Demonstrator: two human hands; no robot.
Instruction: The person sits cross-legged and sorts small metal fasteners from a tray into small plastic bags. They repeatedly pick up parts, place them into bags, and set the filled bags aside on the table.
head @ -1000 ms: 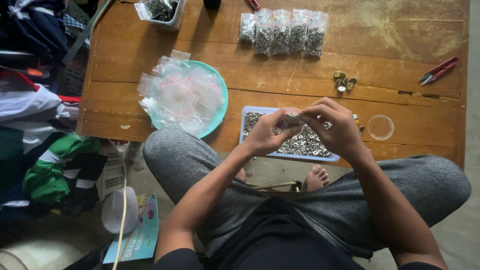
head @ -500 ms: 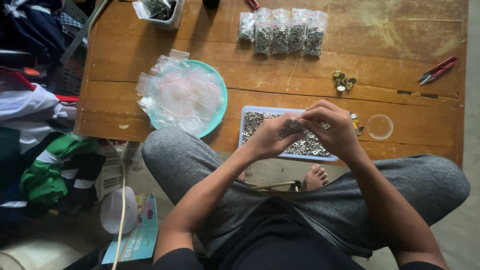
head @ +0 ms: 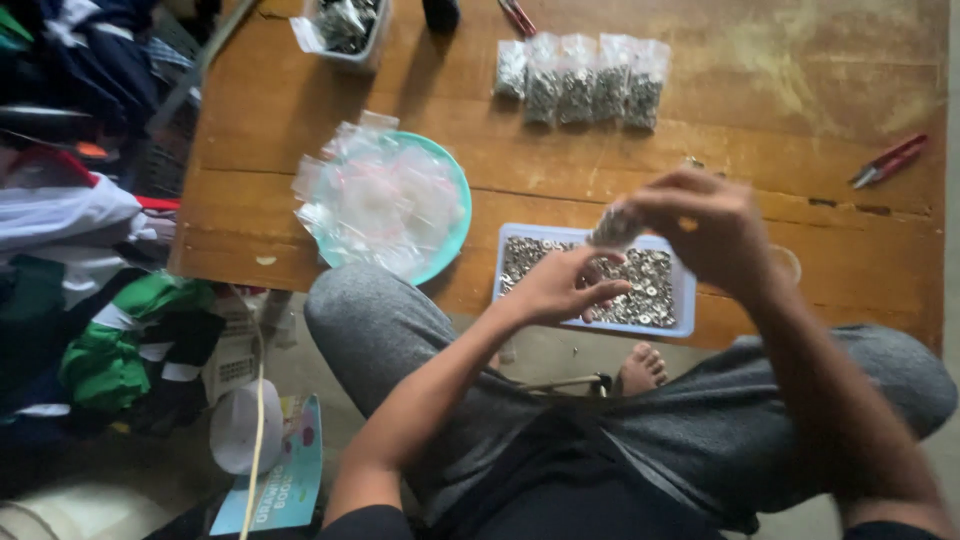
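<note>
My right hand (head: pixel 700 232) is raised above a light blue tray (head: pixel 688 310) of small silver metal parts and pinches a small clear bag of parts (head: pixel 614 226) by its top. My left hand (head: pixel 566 284) hovers just under that bag, over the tray, fingers loosely spread and holding nothing. Both hands are at the near edge of a low wooden table (head: pixel 780 90). A teal plate (head: pixel 452 228) piled with empty clear bags (head: pixel 372 200) lies left of the tray. A row of filled bags (head: pixel 582 80) lies at the far side.
Red-handled snips (head: pixel 886 162) lie at the right of the table and a white container of parts (head: pixel 344 26) at the back left. A pile of clothes (head: pixel 90 260) fills the floor at left. My crossed legs in grey trousers (head: pixel 380 330) are under the table's near edge.
My right hand has lifted the small bag up and away from the left hand. The left hand has let go and dropped toward the tray. The view has shifted closer.
</note>
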